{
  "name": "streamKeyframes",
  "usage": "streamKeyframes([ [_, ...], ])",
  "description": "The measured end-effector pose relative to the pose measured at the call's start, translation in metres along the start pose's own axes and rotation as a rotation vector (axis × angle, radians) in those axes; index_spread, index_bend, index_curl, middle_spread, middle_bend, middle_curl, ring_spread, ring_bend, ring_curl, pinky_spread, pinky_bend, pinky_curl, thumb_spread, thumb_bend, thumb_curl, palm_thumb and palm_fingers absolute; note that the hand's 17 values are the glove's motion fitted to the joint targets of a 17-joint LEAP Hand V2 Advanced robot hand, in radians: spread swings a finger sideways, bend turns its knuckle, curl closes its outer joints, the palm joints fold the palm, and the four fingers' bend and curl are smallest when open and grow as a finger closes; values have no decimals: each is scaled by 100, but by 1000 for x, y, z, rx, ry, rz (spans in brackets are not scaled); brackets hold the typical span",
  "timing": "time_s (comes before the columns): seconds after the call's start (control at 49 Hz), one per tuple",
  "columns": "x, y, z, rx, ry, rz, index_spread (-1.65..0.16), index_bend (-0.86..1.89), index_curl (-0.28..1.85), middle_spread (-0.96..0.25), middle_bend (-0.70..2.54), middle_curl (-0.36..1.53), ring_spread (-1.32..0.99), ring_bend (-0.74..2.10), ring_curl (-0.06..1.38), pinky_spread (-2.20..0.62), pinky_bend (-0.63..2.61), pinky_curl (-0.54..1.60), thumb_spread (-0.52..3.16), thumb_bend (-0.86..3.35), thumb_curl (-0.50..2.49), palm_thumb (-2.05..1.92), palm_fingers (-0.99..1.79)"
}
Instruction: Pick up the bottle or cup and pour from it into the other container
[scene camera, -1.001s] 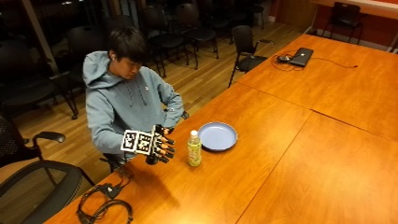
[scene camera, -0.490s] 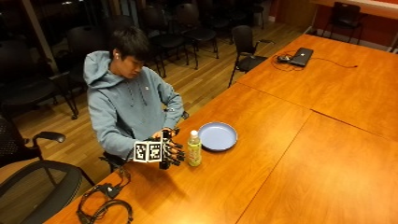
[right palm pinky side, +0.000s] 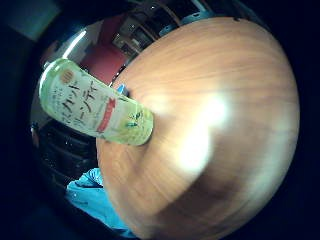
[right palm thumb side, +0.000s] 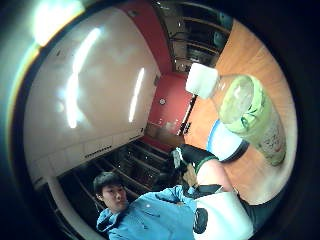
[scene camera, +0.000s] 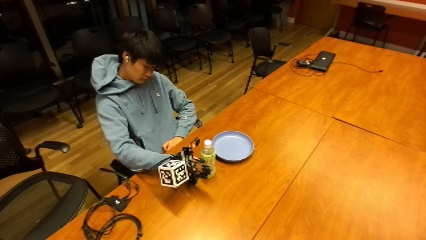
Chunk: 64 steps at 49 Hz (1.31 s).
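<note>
A coil of black cable (scene camera: 113, 227) lies on the near corner of the wooden table (scene camera: 319, 165), at about seven o'clock from the bottle. Farther in, the gloved right hand (scene camera: 192, 167) is low over the tabletop, just beside the green bottle (scene camera: 208, 158) at its nine o'clock; whether the fingers are released, curled or already around the bottle cannot be told from any view. The bottle stands upright on the table with its white cap on, and it fills much of both palm views, so it is close to the palm. The bare left hand (scene camera: 172, 145) rests at the table edge, at about ten o'clock from the bottle. A pale blue bowl (scene camera: 232, 146) sits near the bottle at its two o'clock, apart from it. Far off at one o'clock, a laptop (scene camera: 323, 60) with a cord rests on the adjoining table.
</note>
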<state>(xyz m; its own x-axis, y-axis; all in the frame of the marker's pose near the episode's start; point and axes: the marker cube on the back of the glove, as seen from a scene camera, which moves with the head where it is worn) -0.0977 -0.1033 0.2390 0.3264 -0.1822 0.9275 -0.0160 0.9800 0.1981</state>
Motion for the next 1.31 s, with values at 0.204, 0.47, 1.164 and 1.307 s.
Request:
streamKeyframes([
  [0.204,13,-1,30,14,-67,11,-30,12,20,12,20,32,14,53,29,25,73,29,86,-2,40,66,4],
  [0.47,25,0,53,58,-134,25,-32,8,16,13,19,32,15,61,31,26,83,31,82,-3,40,71,4],
  [1.164,4,-23,70,58,-123,44,-15,18,28,-6,43,45,-14,57,36,-8,61,28,36,-2,59,111,100],
  [1.307,-14,-30,67,42,-109,18,-15,14,30,-7,39,46,-17,54,38,-12,56,28,26,-3,62,110,105],
])
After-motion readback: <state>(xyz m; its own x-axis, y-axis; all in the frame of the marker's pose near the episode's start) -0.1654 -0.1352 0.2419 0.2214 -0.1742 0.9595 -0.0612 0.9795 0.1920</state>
